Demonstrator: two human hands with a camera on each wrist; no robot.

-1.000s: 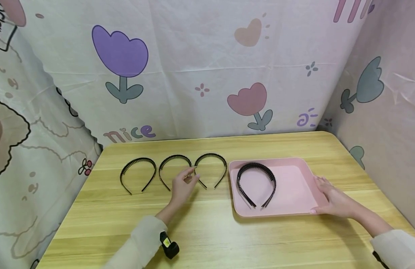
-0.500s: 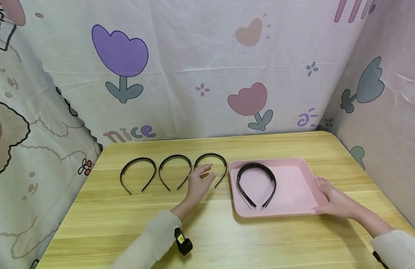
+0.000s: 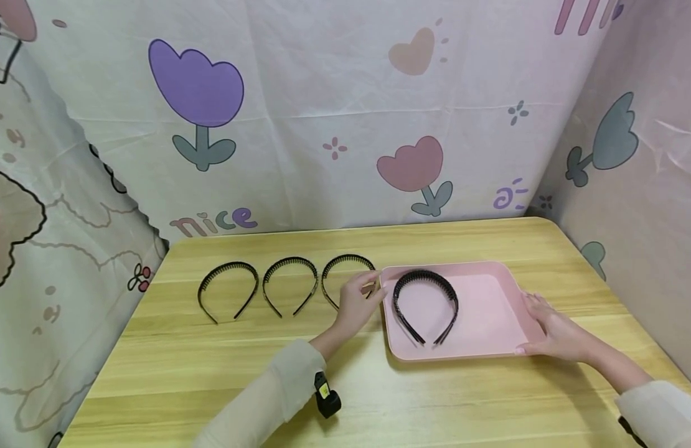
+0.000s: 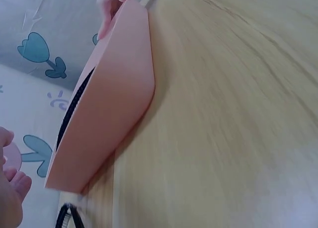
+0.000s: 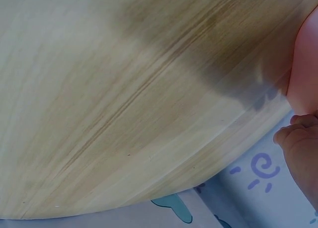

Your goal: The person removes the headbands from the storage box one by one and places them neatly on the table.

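In the head view my left hand [image 3: 353, 305] is held at the pink tray's [image 3: 491, 320] left rim with fingers loosely bent and holding nothing. It overlaps the right leg of a black toothed headband [image 3: 348, 257]. The left wrist view shows that hand [image 4: 11, 193] a little apart from the tray wall [image 4: 119, 84]. My right hand [image 3: 564, 336] grips the tray's right end, its thumb at the near corner and its fingers over the rim. Several black headbands [image 3: 426, 275] lie nested together in the tray's left half.
Two more black headbands, one in the middle [image 3: 290, 261] and one at the left [image 3: 228, 266], lie in a row on the wooden table [image 3: 155, 379]. Patterned cloth [image 3: 300, 74] hangs behind the table and at both sides.
My left hand has moved right, from between the middle and right headbands, past the right one, to the tray's left rim. The right hand, tray and headbands have stayed put.
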